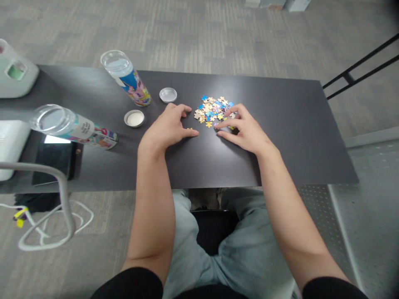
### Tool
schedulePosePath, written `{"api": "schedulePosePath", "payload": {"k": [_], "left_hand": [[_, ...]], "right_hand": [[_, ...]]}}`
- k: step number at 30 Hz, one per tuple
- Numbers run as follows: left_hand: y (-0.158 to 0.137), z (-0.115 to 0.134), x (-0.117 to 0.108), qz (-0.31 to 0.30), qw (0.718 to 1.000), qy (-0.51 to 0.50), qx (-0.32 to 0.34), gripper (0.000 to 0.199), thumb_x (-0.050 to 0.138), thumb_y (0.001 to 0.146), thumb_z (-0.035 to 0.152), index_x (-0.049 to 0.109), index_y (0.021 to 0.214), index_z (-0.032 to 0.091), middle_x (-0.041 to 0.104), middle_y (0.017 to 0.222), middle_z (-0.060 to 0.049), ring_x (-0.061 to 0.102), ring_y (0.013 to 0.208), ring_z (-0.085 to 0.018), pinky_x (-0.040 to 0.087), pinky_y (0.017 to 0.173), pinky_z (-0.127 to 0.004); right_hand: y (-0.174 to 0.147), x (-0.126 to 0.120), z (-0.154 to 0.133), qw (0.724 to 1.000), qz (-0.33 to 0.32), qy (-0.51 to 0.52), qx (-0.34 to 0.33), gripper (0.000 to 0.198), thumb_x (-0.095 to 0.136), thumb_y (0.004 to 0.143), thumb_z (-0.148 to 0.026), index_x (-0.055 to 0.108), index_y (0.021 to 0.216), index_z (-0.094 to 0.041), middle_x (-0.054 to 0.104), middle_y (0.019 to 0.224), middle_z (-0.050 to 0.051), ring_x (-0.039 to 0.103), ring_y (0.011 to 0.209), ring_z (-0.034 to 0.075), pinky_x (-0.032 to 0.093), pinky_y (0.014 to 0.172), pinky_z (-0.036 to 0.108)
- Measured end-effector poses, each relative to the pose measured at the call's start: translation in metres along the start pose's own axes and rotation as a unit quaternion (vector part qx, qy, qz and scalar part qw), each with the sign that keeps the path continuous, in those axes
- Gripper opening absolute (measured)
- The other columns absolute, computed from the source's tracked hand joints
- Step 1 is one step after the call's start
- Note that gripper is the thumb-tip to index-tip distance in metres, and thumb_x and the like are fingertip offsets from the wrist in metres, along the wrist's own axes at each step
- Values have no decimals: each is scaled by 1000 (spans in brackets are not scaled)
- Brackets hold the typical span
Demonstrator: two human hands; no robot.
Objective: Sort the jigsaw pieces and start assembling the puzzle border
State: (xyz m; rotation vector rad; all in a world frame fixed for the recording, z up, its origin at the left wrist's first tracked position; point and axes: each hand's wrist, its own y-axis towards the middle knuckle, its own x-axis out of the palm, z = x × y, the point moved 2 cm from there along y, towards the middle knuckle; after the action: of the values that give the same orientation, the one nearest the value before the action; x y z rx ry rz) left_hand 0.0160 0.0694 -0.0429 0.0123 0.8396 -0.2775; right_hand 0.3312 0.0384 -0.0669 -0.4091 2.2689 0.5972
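The left hand (166, 126) spreads loosely left of the jigsaw-piece pile (210, 113); the right hand (245, 129) curls at its right edge, grip unclear; both seemingly placed for easy reach.

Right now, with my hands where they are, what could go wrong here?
Your right hand is at the edge of the loose puzzle pieces, so a quick sweep might scatter some. Your left hand is close to the silver lid and could nudge it. The farther clear-topped tube stands near the table's far edge; a bump might tip it toward the floor.
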Motion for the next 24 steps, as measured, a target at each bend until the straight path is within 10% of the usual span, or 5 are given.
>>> {"api": "schedulePosePath", "payload": {"k": [15,24], "left_hand": [[-2,14,-9,20,998,50,-42,24,104,94,24,90,113,26,89,114,-7,81,103,-30,66,107,-47],[-1,18,-7,-32,999,37,7,19,100,92,21,97,109,29,94,109,-4,82,96,-29,61,95,-43]], "right_hand": [[-15,-14,-8,998,-25,51,17,8,94,111,-41,97,117,-37,77,142,14,76,146,44,68,131,67],[-60,-62,29,993,48,-4,108,23,95,107,-58,96,117,-37,74,124,13,65,90,33,67,89,61]]}}
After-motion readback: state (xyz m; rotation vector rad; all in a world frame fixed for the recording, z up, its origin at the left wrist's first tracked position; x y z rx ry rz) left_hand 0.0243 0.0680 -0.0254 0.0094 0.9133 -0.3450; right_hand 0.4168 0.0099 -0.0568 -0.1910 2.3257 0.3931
